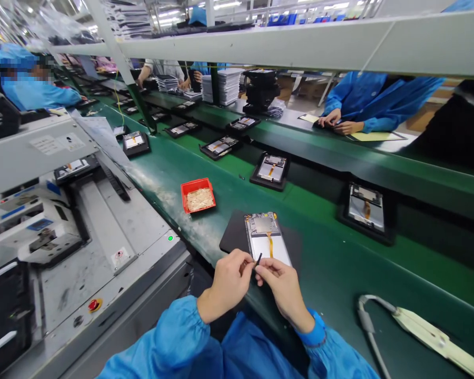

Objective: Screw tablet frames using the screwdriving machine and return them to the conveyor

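My left hand and my right hand meet in front of me, both pinched on a small thin black strip held between their fingertips. Just beyond them a device panel with an orange flex cable lies on a black mat at the near edge of the green conveyor belt. A small red tray holding pale small parts sits on the belt to the left of the panel.
Several more panels in black trays ride the belt farther away. A grey machine stands at my left. A white cabled tool lies at lower right. Other people in blue coats work across the line.
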`<state>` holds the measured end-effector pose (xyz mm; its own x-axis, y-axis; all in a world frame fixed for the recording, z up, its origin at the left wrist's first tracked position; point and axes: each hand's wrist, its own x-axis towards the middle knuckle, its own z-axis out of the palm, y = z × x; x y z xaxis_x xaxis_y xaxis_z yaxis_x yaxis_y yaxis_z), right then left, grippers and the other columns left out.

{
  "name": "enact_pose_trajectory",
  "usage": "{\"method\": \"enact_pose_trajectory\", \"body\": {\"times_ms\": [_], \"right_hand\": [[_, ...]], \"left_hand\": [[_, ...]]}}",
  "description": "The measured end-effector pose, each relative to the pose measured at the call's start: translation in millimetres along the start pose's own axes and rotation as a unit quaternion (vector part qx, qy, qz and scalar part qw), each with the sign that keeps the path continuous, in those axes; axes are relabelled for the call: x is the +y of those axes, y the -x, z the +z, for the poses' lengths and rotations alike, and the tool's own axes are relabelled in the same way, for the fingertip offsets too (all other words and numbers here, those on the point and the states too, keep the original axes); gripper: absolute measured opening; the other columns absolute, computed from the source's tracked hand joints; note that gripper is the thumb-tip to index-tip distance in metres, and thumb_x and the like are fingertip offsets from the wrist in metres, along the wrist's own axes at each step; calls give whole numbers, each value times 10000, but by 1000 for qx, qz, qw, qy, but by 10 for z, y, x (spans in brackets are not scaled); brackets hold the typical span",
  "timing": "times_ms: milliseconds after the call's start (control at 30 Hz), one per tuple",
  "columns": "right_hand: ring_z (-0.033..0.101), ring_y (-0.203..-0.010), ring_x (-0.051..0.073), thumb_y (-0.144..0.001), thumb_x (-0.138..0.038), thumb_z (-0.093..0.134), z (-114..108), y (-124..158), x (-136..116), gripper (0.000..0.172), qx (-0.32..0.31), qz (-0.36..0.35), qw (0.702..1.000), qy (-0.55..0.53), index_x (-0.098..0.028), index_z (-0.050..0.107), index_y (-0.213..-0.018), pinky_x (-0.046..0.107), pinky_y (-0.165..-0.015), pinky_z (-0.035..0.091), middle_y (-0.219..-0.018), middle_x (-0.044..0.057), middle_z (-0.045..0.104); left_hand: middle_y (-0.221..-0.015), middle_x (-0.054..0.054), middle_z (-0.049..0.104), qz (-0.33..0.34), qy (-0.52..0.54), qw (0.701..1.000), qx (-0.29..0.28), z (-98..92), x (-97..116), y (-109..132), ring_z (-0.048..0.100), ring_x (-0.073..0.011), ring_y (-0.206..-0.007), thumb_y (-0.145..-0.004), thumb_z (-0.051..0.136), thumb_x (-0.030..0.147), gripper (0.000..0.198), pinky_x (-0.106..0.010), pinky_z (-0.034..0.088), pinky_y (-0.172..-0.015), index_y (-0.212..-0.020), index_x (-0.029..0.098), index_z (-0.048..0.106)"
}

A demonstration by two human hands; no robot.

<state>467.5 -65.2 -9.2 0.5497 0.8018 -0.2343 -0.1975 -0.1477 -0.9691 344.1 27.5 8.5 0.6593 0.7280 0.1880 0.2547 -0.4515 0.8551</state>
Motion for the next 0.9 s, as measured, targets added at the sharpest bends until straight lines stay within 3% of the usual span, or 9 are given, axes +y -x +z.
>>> {"method": "enact_pose_trajectory", "body": {"times_ms": [233, 467, 667, 900], "right_hand": [[603, -595, 157, -758, -361, 755, 0, 40, -23, 186, 15, -88, 994, 69, -180, 713, -754, 265, -606, 520, -703, 32, 678], [619, -614, 162, -790, -351, 730, 7, 48, -12, 175, 15, -100, 991, 83, -181, 708, -756, 264, -628, 524, -718, 35, 682], [632, -586, 167, -755, -349, 759, 13, 29, 25, 193, 3, -45, 998, 34, -167, 696, -744, 270, -628, 518, -636, 29, 677], [629, -563, 168, -719, -379, 790, 20, -12, 61, 248, -8, 2, 1000, -13, -153, 692, -746, 277, -603, 511, -623, 37, 684]], "left_hand": [[-811, -8, 709, -65, 40, 996, -49, -60, 19, -54, 626, -145, -714, -867, 587, 177, 152, -255, 462, -679, -828, 200, 732], [-818, -21, 734, -95, 78, 991, -58, -71, 48, -59, 657, -160, -733, -851, 588, 184, 159, -259, 489, -694, -843, 189, 747], [-792, -11, 721, -96, 68, 992, -47, -70, 61, -55, 645, -144, -698, -861, 575, 182, 165, -246, 471, -658, -799, 184, 727], [-802, -2, 697, -47, 19, 997, -55, -79, 20, -57, 622, -139, -717, -871, 581, 153, 155, -250, 447, -675, -833, 199, 724]]}}
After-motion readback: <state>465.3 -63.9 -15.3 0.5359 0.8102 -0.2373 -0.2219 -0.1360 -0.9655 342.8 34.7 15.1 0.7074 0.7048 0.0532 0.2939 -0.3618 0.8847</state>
